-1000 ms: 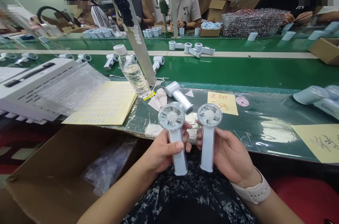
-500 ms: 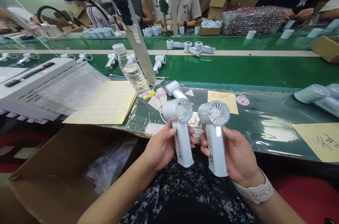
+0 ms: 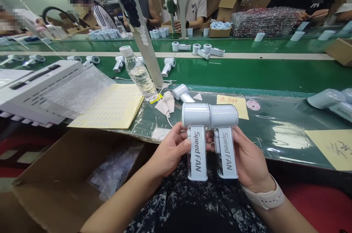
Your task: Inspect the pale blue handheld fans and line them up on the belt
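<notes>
Now the left hand [image 3: 173,148] grips one pale-blue, barrel-headed plastic fan [image 3: 197,141] and the right hand [image 3: 249,157] a matching pale-blue plastic fan [image 3: 227,143], both swung from grille-forward to side-on above the dark patterned lap [image 3: 192,198], leaving both "Speed FAN" prints readable together.

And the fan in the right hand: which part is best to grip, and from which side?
Probably its handle, from the right, where the right hand holds it: the handle is long and slim, below the wider head. On its left, the other fan is close, leaving less room.
</notes>
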A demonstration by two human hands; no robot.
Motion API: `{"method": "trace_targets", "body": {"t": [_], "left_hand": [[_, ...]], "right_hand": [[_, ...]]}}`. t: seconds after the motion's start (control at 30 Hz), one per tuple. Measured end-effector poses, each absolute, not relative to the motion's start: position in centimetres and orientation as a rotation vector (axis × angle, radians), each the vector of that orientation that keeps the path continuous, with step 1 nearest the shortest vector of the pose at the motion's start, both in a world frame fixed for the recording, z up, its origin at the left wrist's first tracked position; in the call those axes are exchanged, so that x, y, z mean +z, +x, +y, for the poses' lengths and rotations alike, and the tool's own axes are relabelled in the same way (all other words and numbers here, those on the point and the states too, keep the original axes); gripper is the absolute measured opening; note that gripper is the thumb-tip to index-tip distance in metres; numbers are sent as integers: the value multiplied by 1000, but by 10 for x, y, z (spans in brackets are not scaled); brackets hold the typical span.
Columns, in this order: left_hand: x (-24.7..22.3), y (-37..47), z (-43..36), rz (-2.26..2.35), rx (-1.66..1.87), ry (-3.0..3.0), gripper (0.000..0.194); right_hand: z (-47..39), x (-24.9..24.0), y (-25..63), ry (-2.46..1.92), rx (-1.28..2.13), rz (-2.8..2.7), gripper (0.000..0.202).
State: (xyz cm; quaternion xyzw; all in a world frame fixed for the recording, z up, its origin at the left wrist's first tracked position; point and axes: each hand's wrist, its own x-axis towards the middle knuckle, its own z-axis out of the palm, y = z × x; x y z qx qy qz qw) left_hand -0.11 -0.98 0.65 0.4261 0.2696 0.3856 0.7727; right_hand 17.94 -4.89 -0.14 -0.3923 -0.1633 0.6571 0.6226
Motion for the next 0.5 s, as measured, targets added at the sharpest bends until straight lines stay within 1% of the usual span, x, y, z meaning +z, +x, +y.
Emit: {"method": "trace_targets", "body": {"t": [0.13,0.27,0.5], "left_hand": [[4,-1,-9,623,844,913,54],[6,2,-8,648,845,894,52],[9,4,-7,640,821,859,52]], "right_hand": [[-48,-4,179,-959,1496,-332,48],[-48,-5,179,-961,1503,-353,47],[-48,1,177,-898,1563,-403,23]]}}
